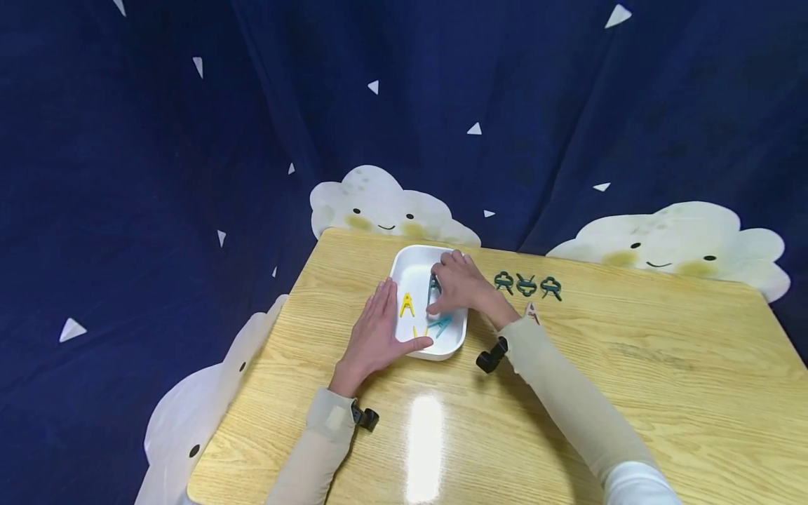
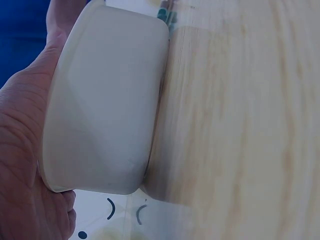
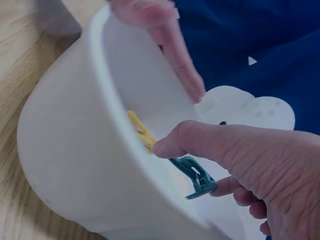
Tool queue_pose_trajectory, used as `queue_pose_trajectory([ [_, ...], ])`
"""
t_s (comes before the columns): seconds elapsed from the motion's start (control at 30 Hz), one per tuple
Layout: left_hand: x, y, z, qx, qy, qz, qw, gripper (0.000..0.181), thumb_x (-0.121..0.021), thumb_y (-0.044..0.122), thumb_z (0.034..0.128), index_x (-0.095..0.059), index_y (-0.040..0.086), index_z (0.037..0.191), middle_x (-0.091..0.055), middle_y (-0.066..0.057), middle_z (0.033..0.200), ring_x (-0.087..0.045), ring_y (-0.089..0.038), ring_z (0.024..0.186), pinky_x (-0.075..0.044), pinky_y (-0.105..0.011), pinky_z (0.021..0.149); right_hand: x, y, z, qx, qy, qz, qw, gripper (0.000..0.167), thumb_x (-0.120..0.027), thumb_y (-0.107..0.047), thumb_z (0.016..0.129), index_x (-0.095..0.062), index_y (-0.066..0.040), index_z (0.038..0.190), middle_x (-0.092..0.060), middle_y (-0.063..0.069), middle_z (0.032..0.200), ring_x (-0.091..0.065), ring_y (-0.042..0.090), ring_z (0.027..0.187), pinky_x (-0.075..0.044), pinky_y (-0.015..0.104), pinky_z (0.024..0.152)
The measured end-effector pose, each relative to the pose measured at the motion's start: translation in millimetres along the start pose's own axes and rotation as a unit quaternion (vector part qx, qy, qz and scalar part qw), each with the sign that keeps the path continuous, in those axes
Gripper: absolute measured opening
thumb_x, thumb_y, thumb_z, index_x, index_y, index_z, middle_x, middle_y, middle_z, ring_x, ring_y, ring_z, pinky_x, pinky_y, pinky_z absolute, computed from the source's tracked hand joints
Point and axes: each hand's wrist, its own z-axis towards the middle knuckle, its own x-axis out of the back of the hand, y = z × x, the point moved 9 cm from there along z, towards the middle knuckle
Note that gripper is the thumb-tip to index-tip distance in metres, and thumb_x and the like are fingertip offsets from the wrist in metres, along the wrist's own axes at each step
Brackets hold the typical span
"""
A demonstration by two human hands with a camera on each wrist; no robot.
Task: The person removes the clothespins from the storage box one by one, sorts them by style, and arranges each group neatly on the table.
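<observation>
A white plastic tray (image 1: 413, 251) stands on the table with clothespins in it. My left hand (image 1: 376, 330) rests along its left rim, fingers straight and thumb stretched across the near rim. In the right wrist view, my right hand (image 3: 260, 170) reaches into the tray and pinches a dark green clothespin (image 3: 195, 175) between thumb and forefinger. A yellow clothespin (image 1: 407, 304) lies left of that hand, and a teal clothespin (image 1: 441, 325) nearer the front. Another yellow clothespin (image 1: 424, 332) shows partly beside my left thumb.
Right of the tray, three dark green clothespins (image 1: 526, 285) lie in a row on the wooden table (image 1: 631, 393). A pinkish clothespin (image 1: 532, 313) is partly hidden by my right forearm. A dark blue curtain (image 1: 442, 84) with white clouds hangs behind the table.
</observation>
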Motion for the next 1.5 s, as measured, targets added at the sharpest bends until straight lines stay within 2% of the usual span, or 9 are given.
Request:
queue_pose_trajectory([
  [0.37,-1.5,-2.2,0.3,0.004,-0.003,0.000,1.0000,0.138,-0.055,0.094,0.0768,0.000,0.005,0.167,0.002,-0.009,0.176,-0.001,-0.025,0.163,-0.008,-0.039,0.131,27,9,-20.8,-0.014,0.018,0.018,0.9996,0.087,-0.091,-0.054,0.066,-0.067,-0.003,0.132,-0.057,0.012,0.118,-0.043,0.031,0.109,-0.038,0.044,0.093],
  [0.8,-1.5,-0.5,0.4,0.004,-0.003,-0.002,1.0000,0.140,-0.055,0.095,0.0758,0.000,0.005,0.167,-0.001,-0.012,0.176,-0.003,-0.026,0.162,-0.008,-0.039,0.131,48,54,-54.9,-0.054,0.041,0.040,0.9969,0.085,-0.094,-0.051,0.066,-0.067,-0.002,0.131,-0.059,0.014,0.119,-0.042,0.033,0.107,-0.034,0.044,0.085],
  [0.93,-1.4,-0.7,0.3,0.002,-0.001,-0.002,1.0000,0.141,-0.051,0.098,0.0745,0.000,0.005,0.167,-0.002,-0.013,0.176,-0.001,-0.025,0.162,-0.007,-0.039,0.131,48,66,-66.0,-0.061,0.044,0.037,0.9965,0.083,-0.092,-0.048,0.065,-0.068,-0.002,0.130,-0.059,0.014,0.117,-0.042,0.033,0.105,-0.033,0.044,0.084],
  [1.1,-1.7,-1.1,0.2,0.004,-0.003,-0.005,1.0000,0.143,-0.046,0.101,0.0721,0.000,0.006,0.167,0.003,-0.008,0.176,0.001,-0.023,0.162,-0.006,-0.038,0.131,44,85,-82.9,-0.068,0.046,0.037,0.9959,0.081,-0.090,-0.045,0.065,-0.068,-0.002,0.129,-0.059,0.015,0.115,-0.041,0.034,0.102,-0.032,0.044,0.081],
  [1.33,-1.5,-1.0,-0.3,0.006,-0.006,-0.009,0.9999,0.141,-0.052,0.098,0.0740,0.001,0.007,0.167,0.005,-0.006,0.176,0.002,-0.022,0.162,-0.005,-0.037,0.131,35,120,-110.7,-0.085,0.053,0.064,0.9929,0.081,-0.091,-0.040,0.065,-0.066,0.000,0.131,-0.059,0.022,0.125,-0.043,0.037,0.103,-0.034,0.049,0.083],
  [1.5,-1.2,-1.1,0.1,0.004,-0.007,-0.006,1.0000,0.140,-0.053,0.096,0.0749,0.002,0.006,0.167,0.005,-0.007,0.176,0.002,-0.023,0.162,-0.005,-0.037,0.131,30,142,-129.6,-0.105,0.049,0.063,0.9913,0.078,-0.091,-0.037,0.067,-0.066,0.001,0.131,-0.059,0.022,0.117,-0.045,0.041,0.104,-0.036,0.052,0.083],
])
